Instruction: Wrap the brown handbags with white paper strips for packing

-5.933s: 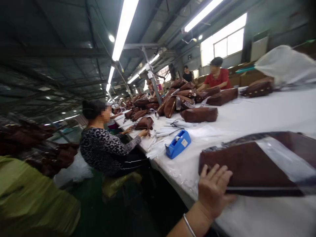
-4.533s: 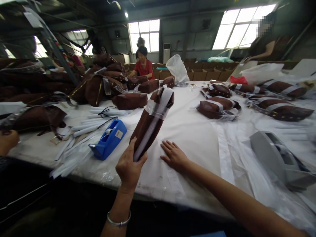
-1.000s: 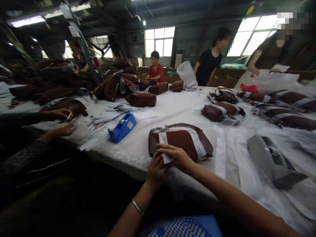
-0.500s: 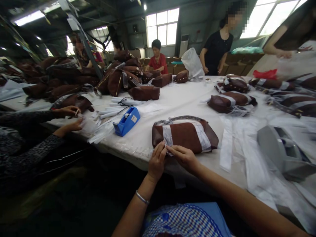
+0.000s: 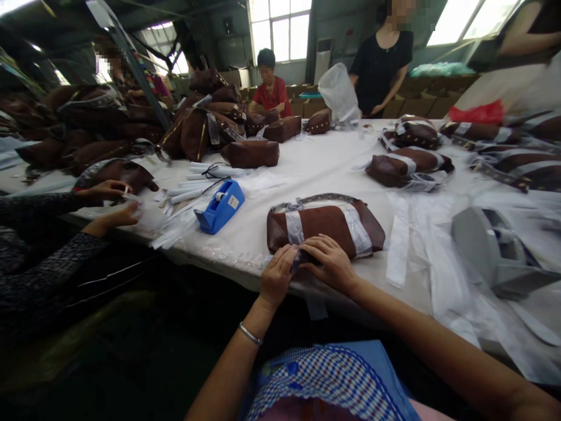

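A brown bag [image 5: 326, 225] lies flat on the white table [image 5: 315, 169] in front of me, with two pale wrapping strips across it. My left hand [image 5: 276, 276] pinches the lower end of the left strip [image 5: 294, 228] at the bag's near edge. My right hand [image 5: 329, 262] rests on the same edge right beside it, fingers curled down onto the bag and the strip. The strip's very end is hidden under my fingers.
A blue tape dispenser [image 5: 219, 206] sits to the left, a grey one [image 5: 495, 245] to the right. Loose white strips [image 5: 398, 248] lie beside the bag. More brown bags [image 5: 407, 166] cover the table. A co-worker's hands [image 5: 109, 204] work at the left; other people stand behind.
Earlier my left hand held the bag upright; it now lies flat. Over the last second both hands slid down the left strip to the bag's near edge and pressed closer together.
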Demonstrator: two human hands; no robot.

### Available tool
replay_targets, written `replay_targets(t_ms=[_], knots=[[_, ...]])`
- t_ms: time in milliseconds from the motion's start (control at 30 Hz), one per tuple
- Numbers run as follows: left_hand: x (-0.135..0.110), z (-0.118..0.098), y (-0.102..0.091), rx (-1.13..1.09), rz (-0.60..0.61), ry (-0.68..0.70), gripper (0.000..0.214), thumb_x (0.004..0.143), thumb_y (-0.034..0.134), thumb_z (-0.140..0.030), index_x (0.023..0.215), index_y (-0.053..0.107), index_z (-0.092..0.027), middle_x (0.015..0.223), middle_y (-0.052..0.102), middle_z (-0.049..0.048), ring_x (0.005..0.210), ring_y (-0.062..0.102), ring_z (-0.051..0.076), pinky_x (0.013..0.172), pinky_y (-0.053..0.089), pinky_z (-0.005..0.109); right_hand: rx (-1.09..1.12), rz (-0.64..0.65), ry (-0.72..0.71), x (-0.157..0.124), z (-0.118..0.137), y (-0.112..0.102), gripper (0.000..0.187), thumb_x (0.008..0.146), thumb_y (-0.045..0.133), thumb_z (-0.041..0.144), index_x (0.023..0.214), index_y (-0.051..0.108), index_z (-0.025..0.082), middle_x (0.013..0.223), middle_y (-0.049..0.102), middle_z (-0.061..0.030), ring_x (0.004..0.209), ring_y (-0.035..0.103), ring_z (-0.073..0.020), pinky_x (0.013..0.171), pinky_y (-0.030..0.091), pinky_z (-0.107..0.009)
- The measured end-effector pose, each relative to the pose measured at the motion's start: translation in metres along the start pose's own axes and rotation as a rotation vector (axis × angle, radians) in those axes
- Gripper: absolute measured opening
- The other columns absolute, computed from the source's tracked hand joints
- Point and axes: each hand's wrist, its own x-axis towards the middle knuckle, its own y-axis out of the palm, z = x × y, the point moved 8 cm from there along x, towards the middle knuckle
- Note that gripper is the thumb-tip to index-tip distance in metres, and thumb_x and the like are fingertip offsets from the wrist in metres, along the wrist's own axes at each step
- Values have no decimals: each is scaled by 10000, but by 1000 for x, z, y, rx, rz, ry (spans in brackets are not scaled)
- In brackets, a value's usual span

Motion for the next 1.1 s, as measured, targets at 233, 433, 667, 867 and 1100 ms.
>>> replay_targets(t_ms=[233, 433, 667, 867, 1100], knots=[[-1, 4, 1, -72, 174, 5, 562, 936, 588, -214, 1465, 397, -201, 1369, 615, 74, 1332, 521, 208, 1123, 474, 378, -85, 59, -32, -5, -1, 15, 310, 932, 645, 308, 1229, 621, 224, 1187, 647, -85, 1135, 556, -266, 1122, 383, -492], [8, 3, -4, -15, 180, 0, 487, 944, 593, -304, 1411, 487, -218, 1313, 655, 65, 1236, 603, 213, 1050, 531, 359, -139, 17, -92, -9, 0, 24, 322, 943, 623, 243, 1262, 603, 210, 1183, 648, -92, 1137, 553, -266, 1120, 384, -489], [7, -3, -1, 81, 81, 74, 388, 951, 542, -127, 1329, 573, -209, 1279, 679, 31, 1189, 633, 195, 1022, 548, 342, -76, 89, -132, -32, 8, 7, 376, 976, 504, 136, 1345, 550, 194, 1316, 613, -101, 1272, 515, -243, 1178, 330, -510], [6, -4, -2, 87, 53, 85, 384, 928, 587, -125, 1307, 588, -190, 1274, 682, 38, 1209, 619, 181, 1031, 536, 322, -11, 428, -251, -94, 32, 10, 653, 931, 637, 272, 1512, 363, 152, 1529, 403, -150, 1446, 312, -293, 1176, 323, -555], [6, -4, -2, 100, 47, 104, 386, 918, 608, -127, 1300, 597, -185, 1271, 684, 46, 1217, 616, 182, 1039, 527, 317, -64, 232, -232, -93, 33, 24, 407, 975, 436, 67, 1353, 567, 140, 1354, 605, -111, 1293, 534, -250, 1085, 479, -452]])
